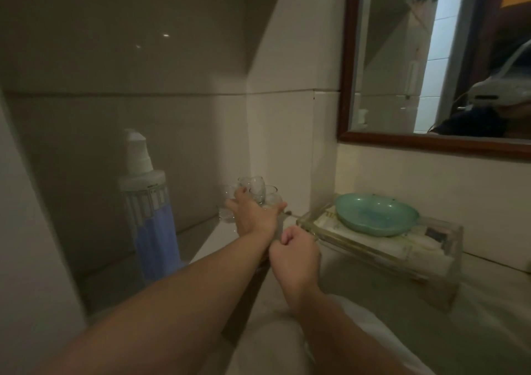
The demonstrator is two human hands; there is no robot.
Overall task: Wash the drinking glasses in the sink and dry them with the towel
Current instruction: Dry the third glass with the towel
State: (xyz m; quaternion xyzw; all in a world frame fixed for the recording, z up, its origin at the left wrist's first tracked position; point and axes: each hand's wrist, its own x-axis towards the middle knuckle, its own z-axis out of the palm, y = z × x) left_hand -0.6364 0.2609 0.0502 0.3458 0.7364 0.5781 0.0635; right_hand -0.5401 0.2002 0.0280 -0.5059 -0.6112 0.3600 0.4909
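left hand [253, 216] outstretched, fingers splayed; right hand [296, 257] curled fist-like beside the left wrist

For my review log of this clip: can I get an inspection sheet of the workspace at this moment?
Surface: pale counter, dimly lit, picture blurred.
Job's things: drinking glasses clustered in the wall corner; towel and sink not made out.
Clutter: pump bottle with blue liquid, at left; green dish on a clear box.
Hands: left hand at the glasses, grip unclear; right hand with fingers curled, contents hidden.
Cables: nothing seen.
Surroundings: tiled wall; wood-framed mirror.
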